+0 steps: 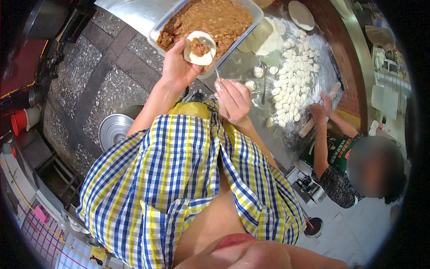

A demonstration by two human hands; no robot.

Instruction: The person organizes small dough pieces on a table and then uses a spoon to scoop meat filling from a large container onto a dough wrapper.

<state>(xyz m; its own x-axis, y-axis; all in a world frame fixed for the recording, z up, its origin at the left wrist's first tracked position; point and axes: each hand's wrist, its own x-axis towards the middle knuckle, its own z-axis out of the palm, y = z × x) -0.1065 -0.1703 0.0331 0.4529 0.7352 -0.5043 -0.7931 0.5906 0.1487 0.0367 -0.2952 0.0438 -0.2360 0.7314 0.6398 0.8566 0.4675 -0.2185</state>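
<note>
My left hand [178, 69] holds a round dough wrapper [209, 58] flat on its fingers. A lump of minced filling [199, 47] sits in the wrapper's middle. Both are over the near edge of a clear plastic tub [258, 19], which is full of brown minced filling [215, 15]. Below the tub's near corner, my right hand [234, 99] is closed around a thin stick-like tool [218, 74]; most of it is hidden by the fingers. Two pleated filled dumplings [258, 72] lie on the metal table to the right of that hand.
Beyond the dumplings are a long thin metal utensil [264, 85], overlapping dough wrappers [267, 38] and many small dough pieces [292, 80]. At right, a co-worker's hands [319, 111] grip a rolling pin [307, 128] on the floured metal table [275, 144]. A round metal lid [114, 129] is below left.
</note>
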